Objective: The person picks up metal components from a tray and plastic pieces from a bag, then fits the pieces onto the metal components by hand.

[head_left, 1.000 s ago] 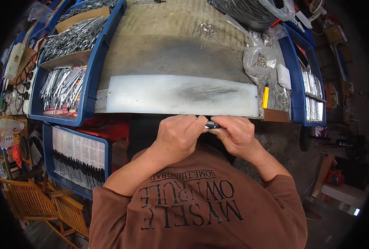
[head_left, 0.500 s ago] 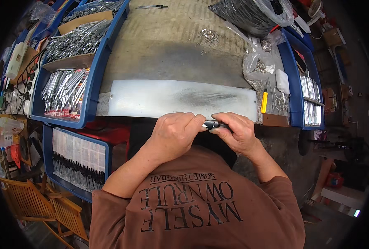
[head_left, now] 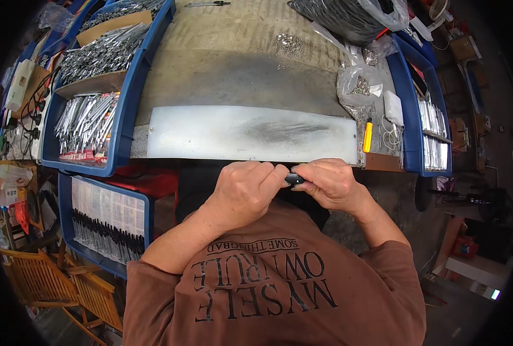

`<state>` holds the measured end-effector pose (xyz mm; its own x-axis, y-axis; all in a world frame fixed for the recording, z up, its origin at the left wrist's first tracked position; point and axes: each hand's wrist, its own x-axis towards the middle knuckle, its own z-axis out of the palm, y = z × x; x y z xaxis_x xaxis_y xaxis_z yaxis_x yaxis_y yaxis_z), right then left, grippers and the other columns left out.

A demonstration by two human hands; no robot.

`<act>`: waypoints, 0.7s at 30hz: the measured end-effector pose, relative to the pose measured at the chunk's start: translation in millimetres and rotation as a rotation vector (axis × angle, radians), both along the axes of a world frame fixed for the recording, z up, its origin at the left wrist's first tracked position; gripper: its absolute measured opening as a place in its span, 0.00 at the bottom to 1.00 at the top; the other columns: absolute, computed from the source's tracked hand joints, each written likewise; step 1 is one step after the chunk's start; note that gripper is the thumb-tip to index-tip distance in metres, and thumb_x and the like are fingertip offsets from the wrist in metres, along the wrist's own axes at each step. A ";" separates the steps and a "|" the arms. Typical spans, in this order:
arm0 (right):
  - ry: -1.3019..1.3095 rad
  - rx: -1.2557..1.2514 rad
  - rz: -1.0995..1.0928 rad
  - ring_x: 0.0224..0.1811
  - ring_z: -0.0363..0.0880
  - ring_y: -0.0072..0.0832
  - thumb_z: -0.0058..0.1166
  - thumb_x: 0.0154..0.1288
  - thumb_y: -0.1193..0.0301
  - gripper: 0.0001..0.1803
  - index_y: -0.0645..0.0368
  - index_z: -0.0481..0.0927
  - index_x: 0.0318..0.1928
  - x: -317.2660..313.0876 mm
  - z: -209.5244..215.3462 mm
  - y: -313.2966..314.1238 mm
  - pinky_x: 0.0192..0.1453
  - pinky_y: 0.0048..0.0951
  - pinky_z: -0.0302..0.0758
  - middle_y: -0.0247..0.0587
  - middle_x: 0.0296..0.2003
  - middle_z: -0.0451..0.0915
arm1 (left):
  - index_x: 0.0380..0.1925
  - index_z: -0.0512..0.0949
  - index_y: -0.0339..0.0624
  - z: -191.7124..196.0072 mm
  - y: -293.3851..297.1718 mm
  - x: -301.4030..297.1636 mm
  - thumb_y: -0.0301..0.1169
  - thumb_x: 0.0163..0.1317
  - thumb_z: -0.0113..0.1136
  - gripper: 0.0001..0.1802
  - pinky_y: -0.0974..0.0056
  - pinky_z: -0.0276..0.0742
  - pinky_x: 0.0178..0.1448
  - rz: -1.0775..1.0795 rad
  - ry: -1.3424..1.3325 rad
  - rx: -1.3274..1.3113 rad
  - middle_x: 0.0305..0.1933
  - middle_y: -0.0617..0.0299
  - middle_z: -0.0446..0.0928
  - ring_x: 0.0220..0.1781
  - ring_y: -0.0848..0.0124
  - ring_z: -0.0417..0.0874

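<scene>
Both hands meet at the chest, just below the bench's near edge. Left hand (head_left: pixel 242 193) curled, thumb and forefinger pinching one end of a small dark part (head_left: pixel 294 179); right hand (head_left: pixel 328 184) closed likewise on the other end, fingertips nearly touching the left's. Only a short dark stretch of the part shows between them; its exact shape cannot be made out.

Handling, as a judgement: the part looks small, rigid and light, held with fingertips alone. Smooth dark surface, so possibly slippery; a grip at both ends with thumb and forefinger seems right, close to the body so a drop lands in the lap rather than on the floor.

Outward from the hands:
- 12 o'clock, just beyond the knuckles: pale metal sheet (head_left: pixel 251 132) lying flat along the workbench (head_left: pixel 233 63), smudged grey at its middle.
- 1 o'clock: yellow-handled tool (head_left: pixel 368 137) at the sheet's right end; clear bags of small metal pieces (head_left: pixel 357 86) behind it.
- 2 o'clock: blue tray (head_left: pixel 409 115) with shiny metal strips.
- 10 o'clock: blue bin of silvery rods (head_left: pixel 86 124); a second bin further back.
- 8 o'clock: lower blue tray (head_left: pixel 103 216) of dark-tipped pieces in rows.
- 7 o'clock: wooden chair (head_left: pixel 54 282).
</scene>
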<state>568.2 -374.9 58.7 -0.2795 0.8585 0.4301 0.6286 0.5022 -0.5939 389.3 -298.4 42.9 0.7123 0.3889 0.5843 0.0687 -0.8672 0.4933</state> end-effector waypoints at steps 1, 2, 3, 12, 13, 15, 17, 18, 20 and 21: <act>0.001 -0.001 -0.001 0.19 0.73 0.34 0.59 0.48 0.73 0.12 0.63 0.74 0.34 -0.8 -0.8 -0.2 0.23 0.30 0.70 0.40 0.19 0.72 | 0.29 0.72 0.35 -1.7 -0.6 0.4 0.21 0.42 0.60 0.11 0.66 0.65 0.17 -0.001 0.001 -0.001 0.15 0.61 0.66 0.15 0.67 0.71; -0.009 0.004 -0.018 0.19 0.72 0.34 0.59 0.48 0.73 0.12 0.63 0.74 0.34 -2.1 -1.6 -0.7 0.23 0.30 0.70 0.40 0.18 0.71 | 0.29 0.72 0.35 -4.6 -1.3 0.9 0.20 0.42 0.59 0.11 0.66 0.65 0.17 0.006 -0.013 -0.005 0.15 0.61 0.66 0.15 0.67 0.70; -0.020 0.009 -0.035 0.18 0.72 0.34 0.59 0.48 0.73 0.11 0.63 0.74 0.33 -2.9 -2.2 -1.3 0.22 0.30 0.69 0.39 0.17 0.70 | 0.30 0.72 0.35 -6.9 -1.9 1.1 0.20 0.42 0.59 0.11 0.66 0.65 0.17 0.015 -0.027 -0.010 0.15 0.62 0.66 0.15 0.67 0.70; 0.069 -0.089 0.094 0.19 0.72 0.35 0.58 0.50 0.73 0.08 0.61 0.75 0.31 4.2 4.6 4.2 0.22 0.30 0.69 0.39 0.18 0.72 | 0.30 0.72 0.35 -8.2 -2.0 2.3 0.20 0.43 0.59 0.11 0.66 0.63 0.16 -0.040 -0.047 -0.068 0.14 0.61 0.65 0.14 0.67 0.68; 0.069 -0.089 0.094 0.19 0.72 0.35 0.58 0.50 0.73 0.08 0.61 0.75 0.31 4.5 4.6 4.1 0.22 0.30 0.69 0.39 0.18 0.72 | 0.30 0.72 0.35 -8.8 -2.3 2.5 0.20 0.43 0.59 0.11 0.66 0.63 0.16 -0.040 -0.047 -0.067 0.14 0.61 0.65 0.14 0.67 0.68; 0.045 -0.085 0.090 0.19 0.72 0.34 0.58 0.50 0.74 0.09 0.61 0.74 0.31 4.6 4.3 3.6 0.22 0.30 0.69 0.39 0.18 0.71 | 0.30 0.72 0.35 -10.2 -3.5 2.4 0.20 0.43 0.59 0.11 0.66 0.63 0.16 -0.029 -0.044 -0.070 0.14 0.61 0.65 0.13 0.67 0.68; 0.028 -0.071 0.046 0.19 0.72 0.34 0.58 0.50 0.74 0.08 0.61 0.74 0.31 1.1 3.5 0.8 0.22 0.30 0.69 0.39 0.18 0.71 | 0.30 0.72 0.35 -10.3 -4.4 2.0 0.20 0.43 0.59 0.11 0.66 0.63 0.16 -0.020 -0.038 -0.071 0.14 0.61 0.65 0.13 0.67 0.68; 0.010 -0.056 0.001 0.19 0.72 0.34 0.58 0.50 0.74 0.08 0.62 0.73 0.31 -1.7 2.9 -1.1 0.22 0.30 0.69 0.39 0.18 0.71 | 0.30 0.72 0.35 -10.4 -4.4 1.7 0.20 0.43 0.59 0.11 0.66 0.62 0.16 -0.012 -0.033 -0.072 0.14 0.61 0.65 0.13 0.67 0.68; 0.012 -0.051 -0.048 0.19 0.72 0.34 0.58 0.50 0.75 0.08 0.62 0.73 0.31 -6.8 -1.0 -5.9 0.22 0.30 0.68 0.39 0.17 0.70 | 0.30 0.72 0.35 -13.4 -4.8 1.9 0.20 0.43 0.59 0.11 0.66 0.62 0.16 -0.010 -0.036 -0.073 0.14 0.61 0.65 0.13 0.67 0.68; 0.012 -0.048 -0.098 0.18 0.71 0.34 0.58 0.50 0.75 0.09 0.62 0.73 0.31 -8.6 -3.0 -7.8 0.22 0.29 0.68 0.39 0.17 0.70 | 0.30 0.72 0.35 -14.6 -5.1 2.1 0.20 0.43 0.59 0.11 0.66 0.62 0.17 -0.009 -0.039 -0.076 0.14 0.61 0.65 0.13 0.67 0.68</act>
<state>559.5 -382.7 55.7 -0.1886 0.9009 0.3909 0.6658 0.4099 -0.6234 391.4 -303.5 28.3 0.6930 0.4265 0.5813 0.0402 -0.8279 0.5595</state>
